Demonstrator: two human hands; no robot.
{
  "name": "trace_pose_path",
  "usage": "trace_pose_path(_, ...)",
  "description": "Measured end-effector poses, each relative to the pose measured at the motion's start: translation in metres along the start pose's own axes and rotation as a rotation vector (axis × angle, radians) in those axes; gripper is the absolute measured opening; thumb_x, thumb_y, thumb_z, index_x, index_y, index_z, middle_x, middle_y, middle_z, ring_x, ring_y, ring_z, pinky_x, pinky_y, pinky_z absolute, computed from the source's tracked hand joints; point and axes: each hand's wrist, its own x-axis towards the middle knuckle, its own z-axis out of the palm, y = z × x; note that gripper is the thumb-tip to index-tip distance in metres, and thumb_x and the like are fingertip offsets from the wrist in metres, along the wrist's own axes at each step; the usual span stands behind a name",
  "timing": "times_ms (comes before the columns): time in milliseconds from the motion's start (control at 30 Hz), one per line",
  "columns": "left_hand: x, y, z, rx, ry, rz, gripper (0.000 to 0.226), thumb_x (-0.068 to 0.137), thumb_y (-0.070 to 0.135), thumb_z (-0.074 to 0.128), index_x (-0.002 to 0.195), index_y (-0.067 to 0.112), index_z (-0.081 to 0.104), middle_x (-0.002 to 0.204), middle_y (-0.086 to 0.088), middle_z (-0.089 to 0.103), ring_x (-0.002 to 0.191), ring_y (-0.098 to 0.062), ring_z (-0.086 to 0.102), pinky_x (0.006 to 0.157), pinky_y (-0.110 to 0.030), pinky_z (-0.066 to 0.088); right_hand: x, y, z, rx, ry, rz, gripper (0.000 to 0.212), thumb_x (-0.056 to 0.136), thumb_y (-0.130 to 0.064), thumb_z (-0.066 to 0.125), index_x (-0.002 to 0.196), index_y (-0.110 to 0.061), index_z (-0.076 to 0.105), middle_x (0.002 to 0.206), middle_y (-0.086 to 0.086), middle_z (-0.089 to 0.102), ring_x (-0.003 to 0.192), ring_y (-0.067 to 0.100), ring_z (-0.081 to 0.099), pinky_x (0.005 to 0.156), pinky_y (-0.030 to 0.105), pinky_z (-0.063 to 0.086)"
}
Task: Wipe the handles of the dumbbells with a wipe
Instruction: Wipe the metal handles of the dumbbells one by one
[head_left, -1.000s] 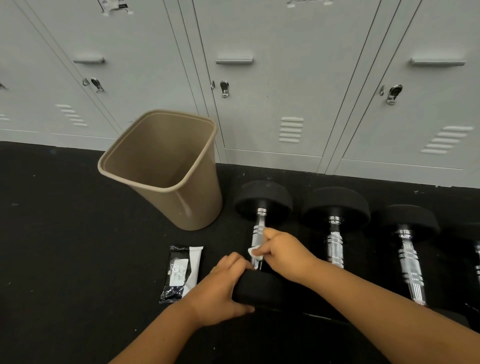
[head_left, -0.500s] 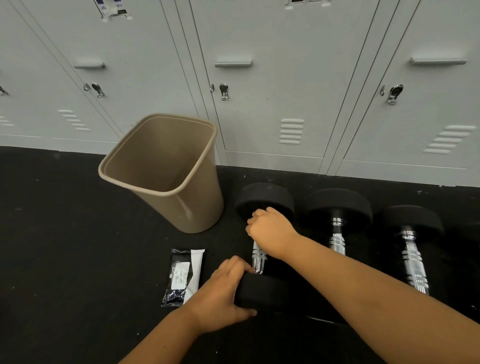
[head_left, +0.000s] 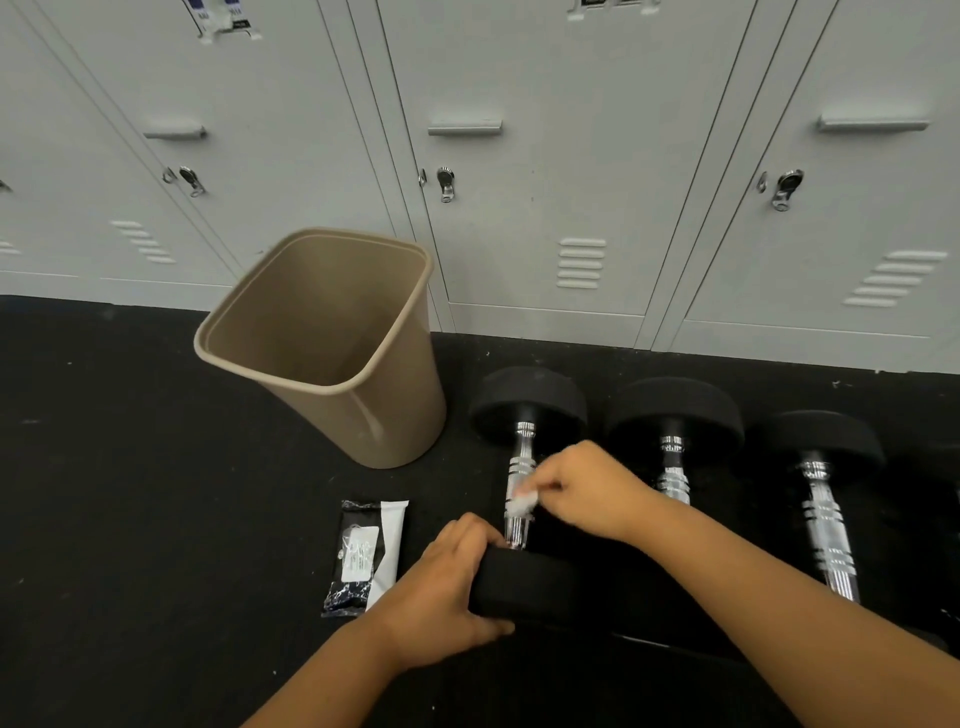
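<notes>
Floor (head_left: 130, 493): black, running up to grey lockers (head_left: 519, 156) at 12 o'clock.
First dumbbell (head_left: 527, 397): leftmost of the row, lying flat, chrome handle (head_left: 522, 457) running 12 to 6 o'clock between black heads.
Wipe (head_left: 522, 503): white, crumpled, pressed on the lower half of the handle; blurred.
Right hand (head_left: 587, 488): fingers closed, pinching the wipe from the handle's 3 o'clock side.
Left hand (head_left: 441, 592): fingers curled over the near head (head_left: 524, 584), gripping it from 9 o'clock.
Second dumbbell (head_left: 674, 467): parallel, just beside the first at 3 o'clock; near end hidden by the right forearm.
Third dumbbell (head_left: 826, 525): further out at 3 o'clock, handle bare.
Bin (head_left: 332, 353): tan, upright, at 10 o'clock of the first dumbbell.
Wipe packet (head_left: 366, 556): black and white, flat on the floor, just beside the left hand at 9 o'clock.
</notes>
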Motion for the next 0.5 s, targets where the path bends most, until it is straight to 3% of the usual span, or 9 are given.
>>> trace_pose_path(67, 0.000, 0.000, -0.001, 0.002, -0.003, -0.002, 0.057, 0.069, 0.044, 0.080, 0.110, 0.039, 0.041, 0.113, 0.024, 0.037, 0.110, -0.001, 0.043, 0.094, -0.024, 0.043, 0.010, 0.006, 0.008, 0.070, 0.363, 0.109, 0.032, 0.091, -0.008, 0.054, 0.117, -0.021, 0.069, 0.119, 0.000, 0.070, 0.107, 0.014, 0.064, 0.101, 0.032, 0.048)
trace_pose_path(133, 0.001, 0.001, -0.002, 0.004, -0.008, -0.006, 0.057, 0.069, 0.043, 0.080, 0.111, 0.038, 0.041, 0.113, 0.025, 0.037, 0.110, 0.000, 0.042, 0.094, -0.021, 0.042, 0.021, 0.007, 0.017, -0.044, 0.467, 0.139, 0.033, 0.093, -0.010, 0.050, 0.122, -0.018, 0.065, 0.124, 0.002, 0.066, 0.115, 0.019, 0.060, 0.104, 0.036, 0.046)
trace_pose_path(267, 0.001, 0.002, -0.002, -0.005, -0.021, -0.012, 0.058, 0.070, 0.040, 0.081, 0.113, 0.035, 0.043, 0.114, 0.024, 0.037, 0.110, 0.002, 0.041, 0.094, -0.019, 0.041, 0.023, 0.011, 0.036, -0.237, 0.261, 0.130, 0.034, 0.095, -0.015, 0.050, 0.126, -0.022, 0.061, 0.133, -0.001, 0.056, 0.122, 0.022, 0.054, 0.105, 0.036, 0.044)
trace_pose_path(400, 0.002, 0.002, -0.001, 0.000, -0.020, -0.009, 0.058, 0.068, 0.042, 0.081, 0.111, 0.037, 0.042, 0.113, 0.023, 0.037, 0.110, 0.000, 0.042, 0.093, -0.023, 0.043, 0.003, 0.013, 0.044, -0.161, 0.168, 0.095, 0.023, 0.093, -0.020, 0.055, 0.112, -0.018, 0.069, 0.114, -0.001, 0.059, 0.109, 0.021, 0.060, 0.097, 0.029, 0.047)
trace_pose_path(500, 0.002, 0.001, -0.001, 0.011, -0.015, -0.002, 0.059, 0.067, 0.043, 0.081, 0.109, 0.041, 0.040, 0.112, 0.025, 0.037, 0.109, 0.000, 0.042, 0.093, -0.025, 0.043, -0.006, 0.009, 0.041, -0.144, -0.026, 0.058, 0.022, 0.089, -0.016, 0.062, 0.107, -0.020, 0.074, 0.108, -0.002, 0.060, 0.106, 0.020, 0.059, 0.093, 0.018, 0.044)
